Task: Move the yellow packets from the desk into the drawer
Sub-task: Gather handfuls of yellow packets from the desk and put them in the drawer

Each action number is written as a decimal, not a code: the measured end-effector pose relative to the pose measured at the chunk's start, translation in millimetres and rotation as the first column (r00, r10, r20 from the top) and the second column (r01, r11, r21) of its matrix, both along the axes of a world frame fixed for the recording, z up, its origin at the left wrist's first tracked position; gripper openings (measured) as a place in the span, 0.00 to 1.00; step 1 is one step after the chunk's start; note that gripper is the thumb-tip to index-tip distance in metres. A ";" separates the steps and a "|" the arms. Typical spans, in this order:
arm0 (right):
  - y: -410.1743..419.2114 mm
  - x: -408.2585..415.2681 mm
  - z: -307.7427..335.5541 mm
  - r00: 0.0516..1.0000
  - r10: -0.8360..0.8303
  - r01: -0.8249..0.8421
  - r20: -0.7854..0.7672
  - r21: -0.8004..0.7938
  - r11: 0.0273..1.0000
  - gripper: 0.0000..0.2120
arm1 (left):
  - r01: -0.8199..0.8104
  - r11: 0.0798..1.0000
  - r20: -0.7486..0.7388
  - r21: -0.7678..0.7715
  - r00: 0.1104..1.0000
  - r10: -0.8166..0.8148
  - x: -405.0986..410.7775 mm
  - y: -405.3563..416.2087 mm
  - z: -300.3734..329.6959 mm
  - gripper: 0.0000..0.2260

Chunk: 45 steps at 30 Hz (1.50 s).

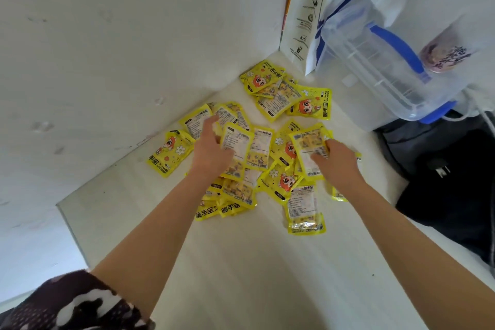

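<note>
Several yellow hand-warmer packets (pixel 308 100) lie scattered in a loose pile on the white desk (pixel 241 262), near the wall corner. My left hand (pixel 211 146) reaches into the left side of the pile and holds one packet (pixel 237 143) tilted up, its printed back facing me. My right hand (pixel 338 159) is on the right side of the pile, its thumb and fingers around another packet (pixel 308 147) that is also lifted at an angle. One packet (pixel 305 210) lies apart, closest to me. No drawer is in view.
A white paper bag (pixel 313 21) leans in the corner behind the pile. A clear plastic box with blue handles (pixel 385 61) stands at the right, with a black bag (pixel 455 177) below it. The desk's left edge (pixel 69 225) drops off beside the wall.
</note>
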State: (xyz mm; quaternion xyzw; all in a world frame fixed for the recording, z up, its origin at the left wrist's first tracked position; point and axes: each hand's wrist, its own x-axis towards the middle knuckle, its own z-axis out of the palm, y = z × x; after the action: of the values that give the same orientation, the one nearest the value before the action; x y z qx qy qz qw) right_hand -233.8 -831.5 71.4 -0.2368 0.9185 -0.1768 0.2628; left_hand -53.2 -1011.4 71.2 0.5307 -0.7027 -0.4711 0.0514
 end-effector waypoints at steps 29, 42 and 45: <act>-10.0 18.1 -8.2 0.982 0.182 -0.172 -0.051 0.161 0.972 0.14 | -0.116 0.976 0.219 -0.185 0.963 0.156 107.7 -58.3 -18.0 0.10; 51.7 -1.5 -9.8 0.870 -0.369 0.440 0.328 -0.176 0.881 0.20 | -0.382 0.916 -0.184 0.123 0.898 0.399 61.1 -57.4 5.1 0.15; 65.5 -6.7 -16.2 0.855 -0.429 0.480 0.291 -0.129 0.868 0.10 | -0.423 0.862 -0.185 0.280 0.857 0.480 40.7 -54.1 -5.3 0.10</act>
State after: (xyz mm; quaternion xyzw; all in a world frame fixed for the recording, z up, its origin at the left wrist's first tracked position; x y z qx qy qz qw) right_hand -240.6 -766.0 55.2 -0.0123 0.8851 -0.3526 0.3035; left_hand -12.5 -1065.4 65.9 0.6205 -0.4862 -0.5862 0.1868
